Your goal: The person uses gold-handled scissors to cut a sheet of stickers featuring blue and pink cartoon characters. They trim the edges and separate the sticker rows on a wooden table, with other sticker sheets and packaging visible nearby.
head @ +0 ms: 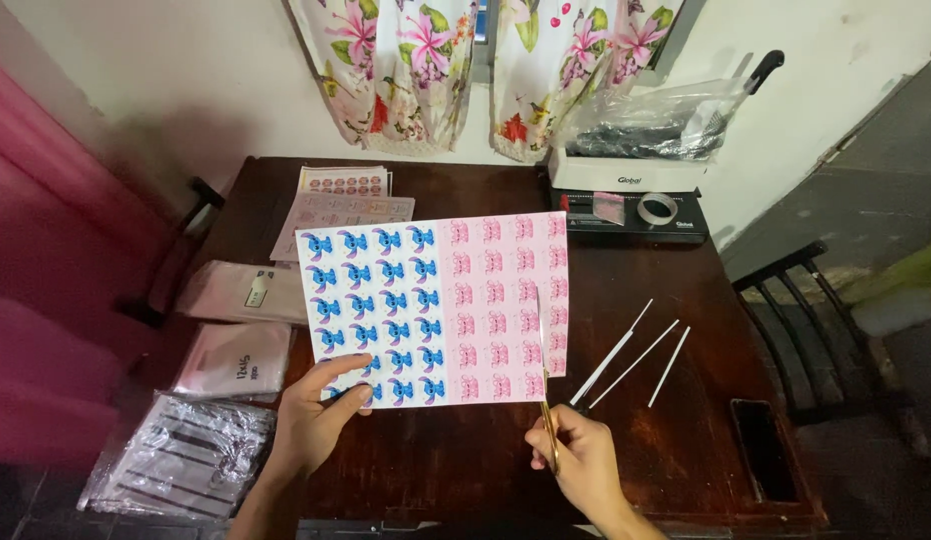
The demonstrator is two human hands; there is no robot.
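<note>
A printed sheet (441, 300) with rows of blue cartoon figures on its left half and pink ones on its right half is held above the dark wooden table (686, 420). My left hand (316, 420) pinches the sheet's lower left corner. My right hand (576, 465) grips gold scissors (546, 385), whose blades run up into the sheet's lower right part, between the last pink columns.
Three thin white paper strips (631, 355) lie right of the sheet. A binding machine (631, 195) under a plastic bag stands at the back. More printed sheets (346, 200) and plastic packets (231, 355) lie left. A dark chair (816, 320) stands right.
</note>
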